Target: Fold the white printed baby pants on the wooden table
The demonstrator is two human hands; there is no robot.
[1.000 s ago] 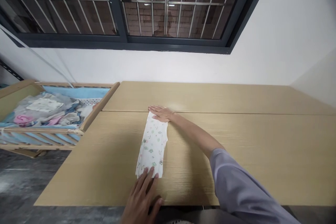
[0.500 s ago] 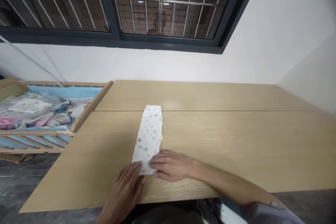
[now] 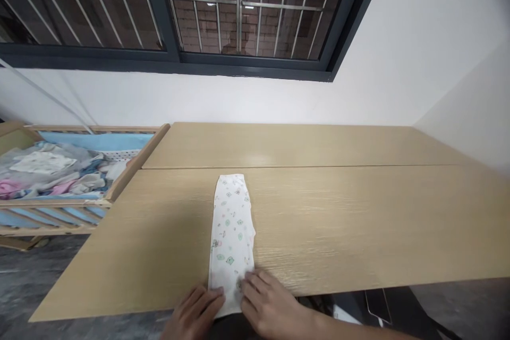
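A pair of small white baby pants with green leaf-like prints lies folded lengthwise, its near end at the table's front edge. My left hand is closed on the near left corner, fingers bent over the cloth. On the right side of the same end, my right hand grips the fabric with its fingers curled over it. Both thumbs are partly hidden.
The wooden table has a seam running across its far part. To the left stands a wooden crib with blue lining and a pile of clothes. A barred window is above the white wall.
The baby pants have slid toward me, so their far end now lies on the near side of the seam. Both hands have come closer to my body with the cloth.
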